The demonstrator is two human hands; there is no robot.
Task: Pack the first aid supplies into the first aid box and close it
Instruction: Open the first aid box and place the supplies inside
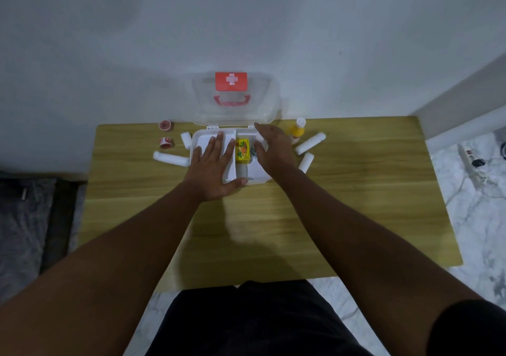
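Observation:
The white first aid box lies open at the back of the table. Its clear lid, with a red cross label and red handle, stands up against the wall. My left hand rests flat with fingers spread over the left compartment, thumb on the front rim. My right hand hovers over the right compartment, fingers curled around a small white item. A yellow carton lies inside beside it. Outside are white bandage rolls, a yellow bottle and red tape rolls.
The wooden table stands against a white wall, with bare wood in front of the box. A power strip lies on the marble floor at the right. A dark rug lies at the left.

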